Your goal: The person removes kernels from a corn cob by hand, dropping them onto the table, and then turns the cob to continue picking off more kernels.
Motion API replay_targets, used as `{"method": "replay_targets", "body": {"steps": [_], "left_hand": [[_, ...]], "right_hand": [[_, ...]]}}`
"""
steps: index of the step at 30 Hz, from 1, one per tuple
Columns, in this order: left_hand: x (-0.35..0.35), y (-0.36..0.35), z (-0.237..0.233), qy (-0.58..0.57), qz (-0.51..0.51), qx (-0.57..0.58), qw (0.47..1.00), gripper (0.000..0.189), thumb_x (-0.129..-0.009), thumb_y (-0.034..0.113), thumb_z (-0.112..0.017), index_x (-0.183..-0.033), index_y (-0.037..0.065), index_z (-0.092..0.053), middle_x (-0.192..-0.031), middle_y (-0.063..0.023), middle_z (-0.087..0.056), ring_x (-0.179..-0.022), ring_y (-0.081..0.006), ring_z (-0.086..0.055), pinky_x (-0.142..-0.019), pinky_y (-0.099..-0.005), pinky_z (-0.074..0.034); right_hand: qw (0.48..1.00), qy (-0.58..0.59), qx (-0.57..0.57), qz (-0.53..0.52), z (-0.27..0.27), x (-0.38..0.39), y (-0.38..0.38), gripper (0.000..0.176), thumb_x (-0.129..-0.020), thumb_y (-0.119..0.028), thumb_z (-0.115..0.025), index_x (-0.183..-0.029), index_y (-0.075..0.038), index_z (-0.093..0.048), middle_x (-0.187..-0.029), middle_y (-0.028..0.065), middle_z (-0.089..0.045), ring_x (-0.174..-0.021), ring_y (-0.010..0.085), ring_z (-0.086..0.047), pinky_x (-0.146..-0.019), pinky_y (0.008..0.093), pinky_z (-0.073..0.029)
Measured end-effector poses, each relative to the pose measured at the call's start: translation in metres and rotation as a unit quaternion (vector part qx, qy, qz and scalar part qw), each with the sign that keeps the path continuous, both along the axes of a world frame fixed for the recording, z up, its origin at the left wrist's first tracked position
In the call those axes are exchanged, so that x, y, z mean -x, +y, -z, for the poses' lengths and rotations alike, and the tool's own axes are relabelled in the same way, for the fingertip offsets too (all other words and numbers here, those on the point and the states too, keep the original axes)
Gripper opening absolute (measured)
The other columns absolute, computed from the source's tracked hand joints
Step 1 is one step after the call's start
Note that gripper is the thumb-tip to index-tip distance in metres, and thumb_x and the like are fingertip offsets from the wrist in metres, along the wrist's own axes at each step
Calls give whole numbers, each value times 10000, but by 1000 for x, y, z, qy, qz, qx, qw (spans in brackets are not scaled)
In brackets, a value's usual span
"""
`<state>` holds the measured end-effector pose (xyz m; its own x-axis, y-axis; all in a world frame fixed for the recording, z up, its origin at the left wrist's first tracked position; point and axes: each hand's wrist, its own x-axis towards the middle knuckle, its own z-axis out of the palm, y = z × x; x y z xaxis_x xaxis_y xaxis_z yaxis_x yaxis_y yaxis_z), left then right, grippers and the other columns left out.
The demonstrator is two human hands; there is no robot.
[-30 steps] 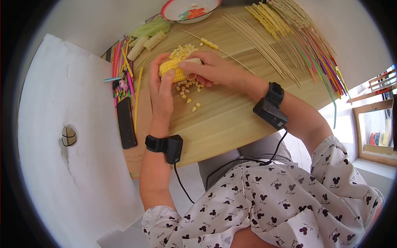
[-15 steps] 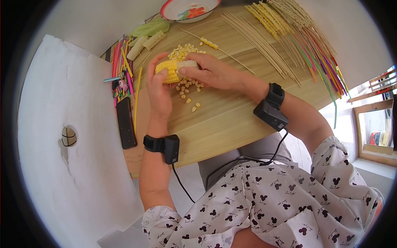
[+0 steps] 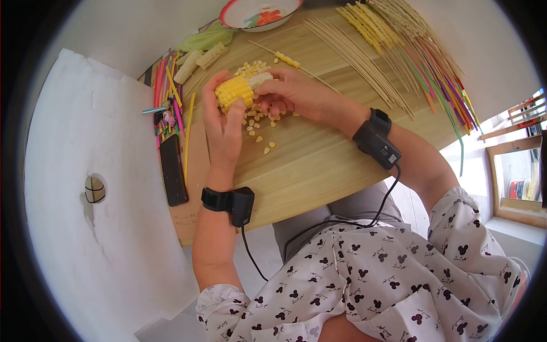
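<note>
An ear of corn (image 3: 234, 92) is held over the wooden table, yellow kernels on its left part and bare pale cob on its right. My left hand (image 3: 223, 128) grips the kernel-covered end, thumb on the near side and fingers behind. At the stripped end, my right hand (image 3: 299, 94) is closed around the cob with its fingers curled underneath. Loose corn kernels (image 3: 259, 139) lie scattered on the table below and behind both hands. Just beyond, a thin stick threaded with kernels (image 3: 287, 60) rests on the wood.
Bare sticks (image 3: 364, 62) and kernel-threaded skewers (image 3: 376, 28) lie at the back right, with colored strips (image 3: 444, 97) beside them. An enamel basin (image 3: 259, 25) stands at the back. Stripped cobs (image 3: 196, 62), a black phone (image 3: 172, 170) and more colored strips (image 3: 170, 80) are along the left.
The ear has turned in my hands, its bare end now tilted up to the right. My left thumb has moved to the ear's near side, and my right fingers have curled under the cob.
</note>
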<state>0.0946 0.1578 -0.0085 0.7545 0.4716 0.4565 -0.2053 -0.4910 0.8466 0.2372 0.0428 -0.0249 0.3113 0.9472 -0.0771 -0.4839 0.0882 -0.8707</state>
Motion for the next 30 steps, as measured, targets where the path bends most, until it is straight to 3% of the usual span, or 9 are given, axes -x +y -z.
{"method": "replay_targets", "body": {"steps": [5, 8, 10, 15, 17, 22, 26, 28, 30], "left_hand": [[0, 1, 2, -14, -7, -57, 998, 455, -896, 72, -517, -1339, -17, -464, -1272, -117, -520, -1181, -196, -495, -1043, -323, -370], [0, 1, 1, -12, -7, -23, 1000, 443, -903, 81, -500, -1334, -18, -467, -1275, -109, -523, -1180, -189, -495, -1028, -320, -379], [-1, 7, 5, -29, -14, 11, 999, 438, -902, 77, -511, -1328, -14, -472, -1264, -102, -516, -1147, -180, -501, -1004, -309, -393], [-1, 7, 0, 10, -48, 44, 998, 432, -922, 106, -463, -1342, 7, -474, -1288, -74, -518, -1147, -155, -503, -979, -299, -399], [-3, 10, 5, -23, -31, 116, 992, 428, -911, 109, -512, -1324, 2, -489, -1250, -79, -510, -1058, -138, -505, -934, -278, -409], [-2, 11, 4, -8, -24, 111, 993, 459, -904, 110, -482, -1353, 12, -466, -1309, -64, -489, -1142, -157, -504, -985, -295, -394], [-1, 16, 6, 3, -4, 84, 996, 478, -891, 112, -465, -1357, 2, -460, -1295, -70, -497, -1141, -155, -507, -988, -297, -396], [0, 6, -2, 18, 8, 81, 997, 489, -884, 111, -460, -1360, -2, -455, -1287, -75, -501, -1136, -155, -511, -988, -296, -398], [0, 3, -3, 34, 20, 78, 996, 500, -876, 111, -455, -1363, -6, -450, -1279, -80, -505, -1132, -156, -516, -988, -296, -400]], "right_hand": [[999, 47, -2, -14, 3, -4, 1, 261, -904, -98, -649, -1126, 13, -567, -877, 52, -644, -652, 62, -597, -552, 196, -499], [998, 60, -20, -28, 10, -7, 3, 316, -861, -103, -702, -1116, 26, -567, -829, 53, -660, -684, 85, -648, -573, 206, -538], [999, 9, 31, -2, 6, -6, 2, 384, -895, -91, -673, -1218, 40, -512, -820, 64, -633, -627, 78, -586, -536, 209, -486], [991, -107, 44, 68, 4, 0, 1, 487, -892, -72, -652, -1308, 81, -449, -829, 86, -644, -638, 108, -606, -546, 223, -493], [986, -145, 39, 73, 10, 0, 3, 490, -899, -63, -628, -1325, 89, -440, -851, 91, -651, -651, 117, -615, -554, 229, -500], [988, -137, -4, 70, 7, -1, 3, 367, -953, -138, -506, -1257, 65, -543, -911, 65, -653, -693, 116, -626, -571, 224, -511], [982, -186, 22, 37, -12, 2, -7, 346, -967, -218, -528, -1187, 42, -589, -868, 43, -637, -695, 105, -608, -547, 222, -483], [969, -240, 54, -18, -16, 4, -9, 378, -973, -326, -589, -1132, 16, -605, -823, 16, -608, -689, 83, -562, -535, 228, -436], [957, -290, 19, 23, -6, 7, -3, 439, -958, -390, -614, -1103, 25, -609, -842, 52, -629, -730, 119, -592, -599, 264, -469]]}}
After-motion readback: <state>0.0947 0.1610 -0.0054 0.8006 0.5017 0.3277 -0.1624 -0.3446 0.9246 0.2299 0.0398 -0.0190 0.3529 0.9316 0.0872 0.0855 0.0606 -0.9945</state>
